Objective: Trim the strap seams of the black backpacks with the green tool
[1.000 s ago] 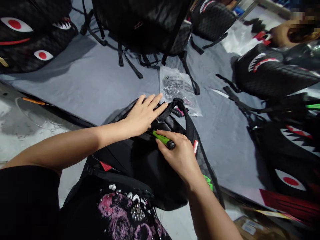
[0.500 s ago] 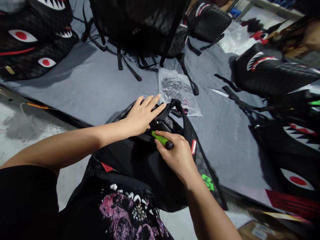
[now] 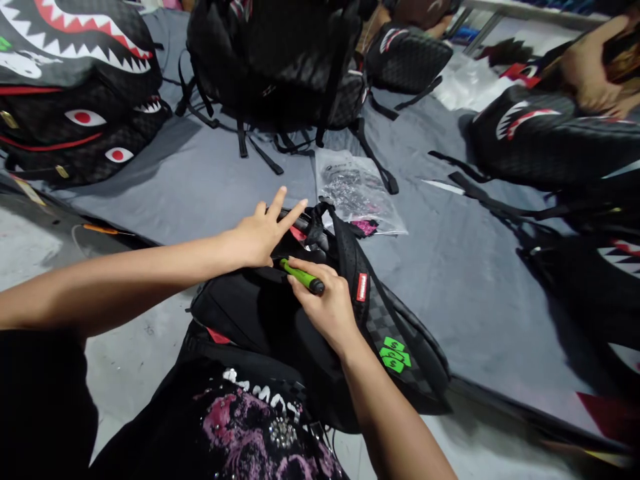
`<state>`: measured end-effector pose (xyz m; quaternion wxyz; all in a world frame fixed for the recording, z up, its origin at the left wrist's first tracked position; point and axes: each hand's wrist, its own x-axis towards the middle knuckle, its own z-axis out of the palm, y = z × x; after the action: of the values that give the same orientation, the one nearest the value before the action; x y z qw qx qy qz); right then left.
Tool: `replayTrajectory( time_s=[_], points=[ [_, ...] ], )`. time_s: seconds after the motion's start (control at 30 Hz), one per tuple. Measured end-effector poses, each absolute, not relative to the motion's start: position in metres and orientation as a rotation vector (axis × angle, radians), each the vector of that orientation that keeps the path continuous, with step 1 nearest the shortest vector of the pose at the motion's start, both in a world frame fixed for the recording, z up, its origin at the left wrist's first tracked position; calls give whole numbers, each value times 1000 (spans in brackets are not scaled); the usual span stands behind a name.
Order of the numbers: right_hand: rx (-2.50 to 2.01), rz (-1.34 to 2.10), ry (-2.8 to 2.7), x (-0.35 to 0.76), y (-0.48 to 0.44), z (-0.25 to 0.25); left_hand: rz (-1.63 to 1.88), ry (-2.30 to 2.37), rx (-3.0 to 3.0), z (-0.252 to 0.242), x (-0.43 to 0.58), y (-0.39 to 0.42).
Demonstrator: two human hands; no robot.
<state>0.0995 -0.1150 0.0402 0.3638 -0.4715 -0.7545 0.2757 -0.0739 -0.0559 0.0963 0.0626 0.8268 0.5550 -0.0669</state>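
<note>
A black backpack point(image 3: 240, 300) with a checkered side lies at the table's near edge, against my body. My right hand point(image 3: 325, 300) grips a green marker point(image 3: 303, 276) with a black end; its front tip points at the bag's upper edge, near my left thumb. With fingers spread, my left hand point(image 3: 257, 237) rests on that upper edge. The bag's strap point(image 3: 345, 250) rises just right of my hands, above a small red label point(image 3: 361, 287). Green printed patches point(image 3: 395, 355) show on the checkered side. The marker's very tip is hard to make out.
Beyond the bag lies a clear plastic bag point(image 3: 357, 190) on the grey table cover point(image 3: 235, 187). Shark-faced backpacks stand at left point(image 3: 80, 113) and right point(image 3: 550, 143); a large black backpack point(image 3: 280, 67) stands ahead. Another person's arms point(image 3: 593, 70) are at upper right.
Both hands, the marker and the top of the backpack have shifted left. My left hand has drawn back from the handle. More of the green patches shows, and the view has turned slightly.
</note>
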Motion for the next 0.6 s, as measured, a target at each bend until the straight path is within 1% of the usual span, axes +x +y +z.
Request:
replayTrajectory(
  time_s=[0.13, 0.3, 0.5, 0.6],
  points=[
    [-1208, 711, -1920, 100, -113, 37, -225, 1768, 2539, 87, -71, -56],
    [-1186, 704, -1904, 101, -112, 34, -167, 1641, 2665, 81, -82, -50],
    [-1197, 710, -1907, 103, -111, 32, -518, 1613, 2361, 109, -73, -46],
    [-1192, 685, -1920, 100, -112, 34, -562, 1626, 2331, 118, -69, -47]
  ],
)
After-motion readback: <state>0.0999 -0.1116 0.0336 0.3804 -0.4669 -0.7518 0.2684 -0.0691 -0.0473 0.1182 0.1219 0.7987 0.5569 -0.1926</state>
